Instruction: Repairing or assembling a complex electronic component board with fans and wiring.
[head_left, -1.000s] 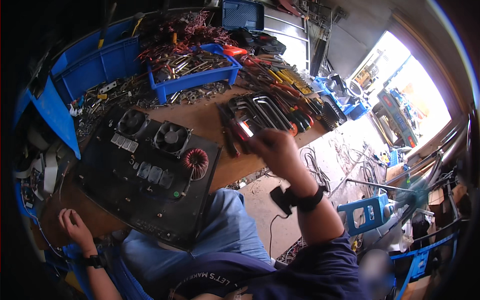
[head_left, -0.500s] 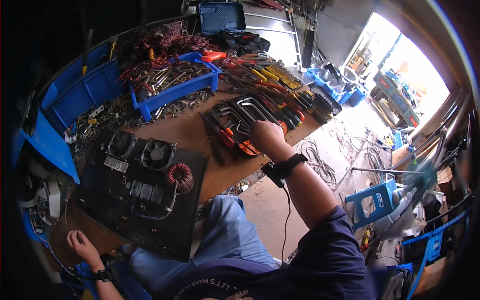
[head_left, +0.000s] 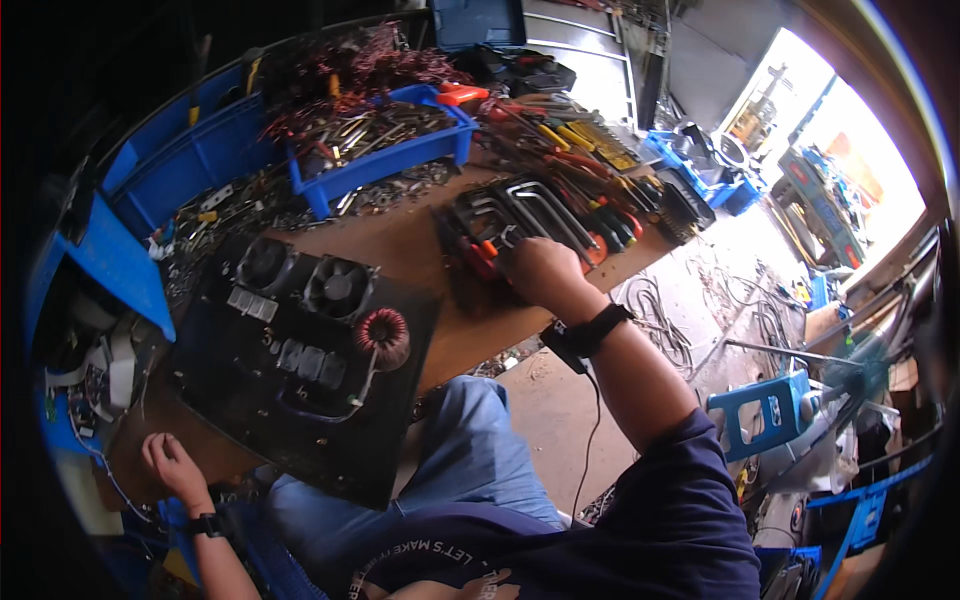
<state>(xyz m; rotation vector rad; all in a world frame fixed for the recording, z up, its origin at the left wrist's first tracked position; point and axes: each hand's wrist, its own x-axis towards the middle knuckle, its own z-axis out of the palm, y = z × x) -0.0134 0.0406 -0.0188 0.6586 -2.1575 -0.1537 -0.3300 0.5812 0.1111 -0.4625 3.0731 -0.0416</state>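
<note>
Among the allen keys and red-handled tools in a black tool tray (head_left: 532,205), my right hand (head_left: 545,270) has its fingers curled, with whatever they grip hidden. My left hand (head_left: 170,462) rests near the left end of the wooden workbench (head_left: 455,350), fingers slightly bent and apart, holding nothing. Between them lies a dark board (head_left: 230,360) carrying two fans (head_left: 340,288), a copper-wound coil (head_left: 382,338) and several small pale blocks (head_left: 310,365).
Blue bins (head_left: 380,160) with metal bits and tangled red wire (head_left: 350,60) stand behind, among scattered hardware. Screwdrivers and pliers (head_left: 570,150) crowd the back right. A blue stool (head_left: 752,415), cables (head_left: 660,320) and metal bars (head_left: 900,290) lie to the right near a doorway.
Over the last second my right hand moved from holding something red above the bench into the tool tray. The view shifted a little; my left hand stayed by the bench edge.
</note>
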